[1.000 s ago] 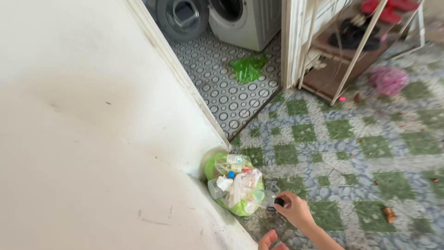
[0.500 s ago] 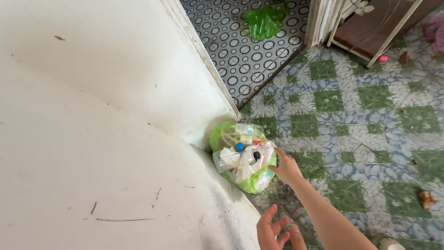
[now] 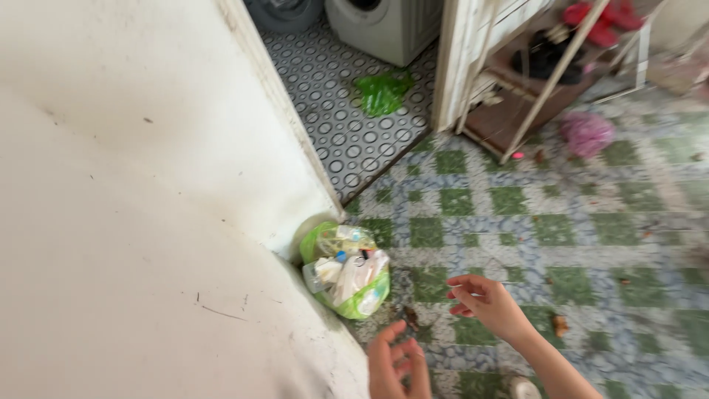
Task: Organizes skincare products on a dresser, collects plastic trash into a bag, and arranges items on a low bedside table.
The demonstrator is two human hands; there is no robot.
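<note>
Wall: a broad white wall (image 3: 133, 185) fills the left side, scuffed in spots, ending at a doorway edge.
Floor: green-and-grey patterned tiles (image 3: 532, 229) on the near side; circle-patterned tiles (image 3: 332, 111) past the doorway.
Washing machine: a white machine (image 3: 384, 22) stands at the top, on the circle tiles.
Rack: a brown shelf with white rails (image 3: 532, 81) at upper right, dark and red shoes on it, blurred.
Rubbish bag: a green bag (image 3: 346, 270), stuffed with clear plastic bottles and white wrappers, sits on the floor touching the foot of the wall, just below the doorway corner.
Loose bags: a crumpled green bag (image 3: 381, 92) lies on the circle tiles; a pink bundle (image 3: 587, 133) lies near the rack.
Right hand: the right hand (image 3: 487, 304) hangs over the floor, near the rubbish bag but apart from it; fingers (image 3: 467, 294) loosely curled, released, holding nothing.
Left hand: the left hand (image 3: 395, 366) shows at the bottom edge, below the bag, fingers spread and empty.
Scraps: small brown bits (image 3: 561, 325) dot the tiles.
</note>
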